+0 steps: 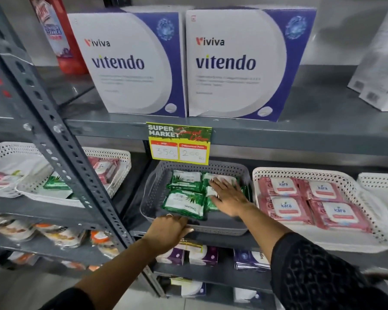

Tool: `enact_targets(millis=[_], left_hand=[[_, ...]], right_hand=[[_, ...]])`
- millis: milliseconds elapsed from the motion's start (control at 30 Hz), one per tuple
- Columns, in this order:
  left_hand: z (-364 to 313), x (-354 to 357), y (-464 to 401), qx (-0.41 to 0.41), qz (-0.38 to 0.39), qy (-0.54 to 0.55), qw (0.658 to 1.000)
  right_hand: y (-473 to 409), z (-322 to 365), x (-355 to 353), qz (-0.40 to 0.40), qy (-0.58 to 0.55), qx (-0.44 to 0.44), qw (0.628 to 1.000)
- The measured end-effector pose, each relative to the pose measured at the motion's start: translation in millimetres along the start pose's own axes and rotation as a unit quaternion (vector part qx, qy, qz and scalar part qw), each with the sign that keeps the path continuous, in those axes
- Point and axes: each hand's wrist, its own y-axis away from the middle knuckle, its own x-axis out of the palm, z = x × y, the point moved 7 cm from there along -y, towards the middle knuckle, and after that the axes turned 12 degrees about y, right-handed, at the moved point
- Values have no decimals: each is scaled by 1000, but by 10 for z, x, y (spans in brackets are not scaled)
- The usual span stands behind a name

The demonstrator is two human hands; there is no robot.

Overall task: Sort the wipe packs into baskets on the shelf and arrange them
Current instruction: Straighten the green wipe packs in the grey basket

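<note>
**Clearly soft packs: the hands are pressing and bracing, not gripping**

Evidently the green wipe packs are lying flat in the grey basket on the middle shelf, under the yellow price tag. They are looking like light, pliable foil pouches, slick on the surface and likely to slide over one another, so I am judging that a flat palm or a pinch along a short sealed edge is suiting them better than a squeeze across the middle, which could pop the flap label.

The right hand is reaching in from the right with the forearm angled up and leftward, fingers spread and palm down, lying open on the right-hand packs and holding nothing. The left hand is curling over the basket's near rim, thumb side towards the shelf upright, closing on that rim to steady it; a ring is showing on one finger.

Just beside, in the white basket to the right, the pink wipe packs are sitting in tidy rows. Further left, another white basket is holding mixed green and pink packs, seemingly awaiting sorting.
</note>
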Motion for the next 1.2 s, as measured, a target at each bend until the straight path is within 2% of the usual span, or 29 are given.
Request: enact_targets(millis=[367,467,567,667,733,933,1100,1200], left_hand=[[-22,-36,62,21,-39,5,999],[23,-99,103,14,-61,1,998],[191,-107,170,-6,-83,-12,996],[291,-69,216,-5,-90,-14,996],[296,-62,225,4,-90,-16,996],[283,-88,216,7,-88,-8,996],[298,-58,213,27,-93,-17,995],[298,-69,206,25,-87,-5,996]], right_hand=[[23,78,125,22,-25,12,999],[-20,129,-133,-42,-88,36,995],[-55,464,-277,-71,-106,-8,992],[-85,778,-105,-12,-41,-68,997],[-129,832,-37,1,-7,-74,997],[-231,893,-45,-29,-9,-59,998],[-289,918,-151,-86,11,-69,994],[-358,853,-73,-41,4,-53,998]])
